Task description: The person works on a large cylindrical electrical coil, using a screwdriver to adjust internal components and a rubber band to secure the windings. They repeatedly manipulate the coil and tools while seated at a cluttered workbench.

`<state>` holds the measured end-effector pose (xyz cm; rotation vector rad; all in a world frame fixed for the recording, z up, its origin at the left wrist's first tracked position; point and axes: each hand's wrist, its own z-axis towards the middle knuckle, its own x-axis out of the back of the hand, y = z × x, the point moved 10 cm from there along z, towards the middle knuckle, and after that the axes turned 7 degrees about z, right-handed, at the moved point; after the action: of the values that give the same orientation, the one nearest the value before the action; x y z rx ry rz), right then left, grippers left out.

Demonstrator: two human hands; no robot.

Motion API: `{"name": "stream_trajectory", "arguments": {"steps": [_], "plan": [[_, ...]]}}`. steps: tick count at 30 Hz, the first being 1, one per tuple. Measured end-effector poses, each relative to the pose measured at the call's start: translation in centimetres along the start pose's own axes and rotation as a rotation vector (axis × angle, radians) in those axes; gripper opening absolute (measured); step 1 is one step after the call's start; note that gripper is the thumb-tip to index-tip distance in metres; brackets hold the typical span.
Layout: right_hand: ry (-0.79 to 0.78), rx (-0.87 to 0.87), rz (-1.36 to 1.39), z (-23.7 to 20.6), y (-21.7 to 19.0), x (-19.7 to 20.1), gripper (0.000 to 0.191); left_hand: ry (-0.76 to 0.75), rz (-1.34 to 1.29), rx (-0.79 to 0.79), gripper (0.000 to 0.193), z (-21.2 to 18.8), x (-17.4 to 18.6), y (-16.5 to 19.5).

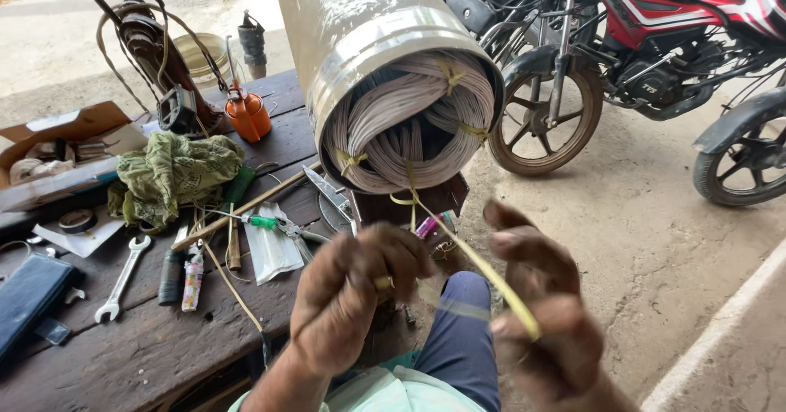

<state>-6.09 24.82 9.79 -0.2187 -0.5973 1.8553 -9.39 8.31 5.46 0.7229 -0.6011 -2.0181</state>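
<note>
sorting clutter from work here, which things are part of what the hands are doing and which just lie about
In use:
left hand
right hand
yellow tie strip
winding coils
metal motor cylinder

Lying about:
spanner
green rag
orange oil can
green-handled pliers
cardboard box
motorcycles

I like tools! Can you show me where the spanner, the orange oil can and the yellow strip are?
spanner [123, 279], head view, middle of its shaft.
orange oil can [248, 116], head view, its round body.
yellow strip [483, 269], head view, the stretch between the hands.

Both hands are bare and grimy, the left hand [348, 297] wearing a gold-coloured ring. Lower centre of the frame: a pale green shirt and dark blue trousers.
</note>
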Motion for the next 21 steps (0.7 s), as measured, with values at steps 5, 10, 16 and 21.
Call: {"name": "stream_trajectory", "arguments": {"steps": [5, 10, 16, 21], "plan": [[-0.018, -0.035, 0.462, 6.1, 1.2, -0.1, 0.026, 0.212, -0.249, 0.002, 0.019, -2.2, 0.0, -3.6], [0.029, 0.015, 0.52, 9.4, 4.0, 0.5, 0.028, 0.311, -0.045, -0.028, 0.018, -6.3, -1.2, -3.9], [0.068, -0.065, 0.614, 11.9, 4.7, -0.1, 0.027, 0.215, 0.361, -0.181, 0.012, -5.4, -2.9, -2.3], [0.181, -0.033, 0.646, 5.4, 0.9, -2.2, 0.021, 0.069, 0.538, -0.287, 0.013, -4.5, -2.5, 1.6]]}}
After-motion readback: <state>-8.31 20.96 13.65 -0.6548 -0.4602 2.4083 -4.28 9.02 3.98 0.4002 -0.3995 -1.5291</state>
